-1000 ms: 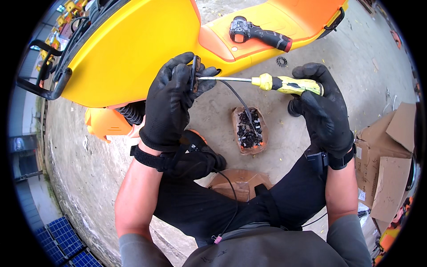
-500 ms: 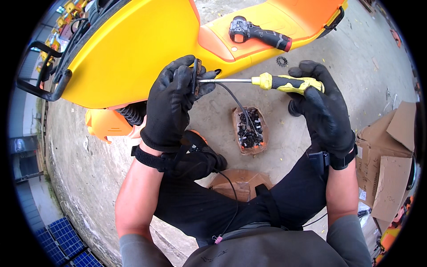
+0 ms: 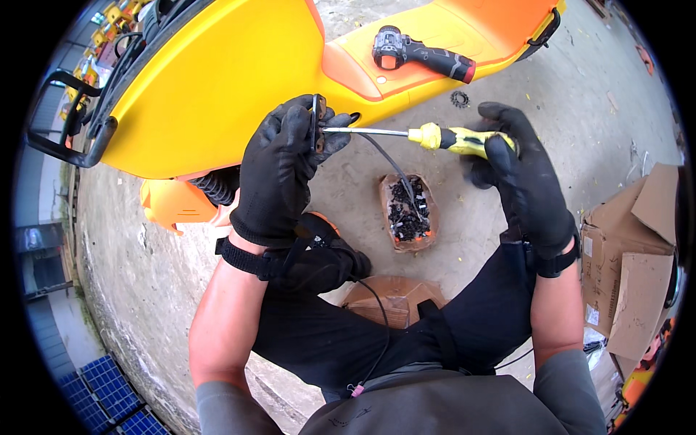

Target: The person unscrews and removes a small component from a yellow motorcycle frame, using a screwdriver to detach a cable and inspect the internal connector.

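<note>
over grey concrete (image 3: 602,159), yellow screwdriver (image 3: 430,136)

No text is legible, even on the cardboard box (image 3: 632,275)

A grey floor (image 3: 163,290) is brightly lit. At far left it is edged by a pale wall (image 3: 65,319), with blue panels (image 3: 109,383) seen below.

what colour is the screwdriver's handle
The handle is yellow with black patches, in the head view.
</note>
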Available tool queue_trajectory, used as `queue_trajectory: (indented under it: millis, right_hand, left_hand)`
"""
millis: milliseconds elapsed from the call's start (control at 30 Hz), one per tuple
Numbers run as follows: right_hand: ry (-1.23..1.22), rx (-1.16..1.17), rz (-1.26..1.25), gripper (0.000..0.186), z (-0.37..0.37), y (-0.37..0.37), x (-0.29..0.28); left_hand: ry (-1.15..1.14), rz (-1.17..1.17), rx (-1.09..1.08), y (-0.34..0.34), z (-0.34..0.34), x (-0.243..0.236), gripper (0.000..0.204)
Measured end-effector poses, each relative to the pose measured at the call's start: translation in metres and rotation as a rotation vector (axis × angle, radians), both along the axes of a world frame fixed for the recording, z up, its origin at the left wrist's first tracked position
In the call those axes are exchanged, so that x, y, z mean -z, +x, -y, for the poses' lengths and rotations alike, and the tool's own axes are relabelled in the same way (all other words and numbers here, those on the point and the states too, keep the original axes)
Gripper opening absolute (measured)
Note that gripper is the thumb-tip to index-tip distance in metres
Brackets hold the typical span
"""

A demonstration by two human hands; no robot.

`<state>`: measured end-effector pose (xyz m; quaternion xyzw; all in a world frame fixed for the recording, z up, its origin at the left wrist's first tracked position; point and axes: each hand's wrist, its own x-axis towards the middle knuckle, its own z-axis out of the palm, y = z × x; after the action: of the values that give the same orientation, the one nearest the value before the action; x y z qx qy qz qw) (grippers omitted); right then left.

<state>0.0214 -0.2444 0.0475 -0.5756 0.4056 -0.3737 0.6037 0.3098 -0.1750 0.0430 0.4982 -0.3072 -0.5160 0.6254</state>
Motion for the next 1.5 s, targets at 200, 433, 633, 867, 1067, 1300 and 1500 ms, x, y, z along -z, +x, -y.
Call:
queue_trajectory:
  millis: [200,433,633,867,1067,1300,1500]
  right_hand:
    - [0.143,-0.098,0.132,0.034,0.006,-0.012,-0.004]
    - [0.160,-0.047,0.089,0.044,-0.001,-0.001,-0.016]
    - [0.180,-0.063,0.079,0.040,0.007,-0.013,-0.010]
    - [0.099,0.070,0.011,0.042,-0.003,0.006,-0.012]
    - [0.136,-0.086,0.005,0.039,0.006,-0.011,-0.013]
    - [0.164,0.006,0.152,0.045,-0.002,0.002,-0.015]
    - [0.157,-0.139,0.088,0.042,0.012,-0.020,-0.004]
  left_hand:
    - [-0.024,-0.076,0.003,-0.002,-0.001,-0.001,0.035]
    - [-0.011,-0.025,0.019,-0.003,-0.001,-0.001,0.038]
    - [-0.131,-0.017,0.071,-0.001,-0.003,0.003,0.041]
    - [-0.127,-0.124,0.084,0.003,-0.003,0.004,0.041]
    - [-0.110,0.227,0.102,0.007,-0.005,0.003,0.040]
    - [-0.071,0.311,0.081,0.001,-0.006,-0.004,0.038]
    - [-0.123,0.698,0.075,0.008,-0.004,-0.001,0.045]
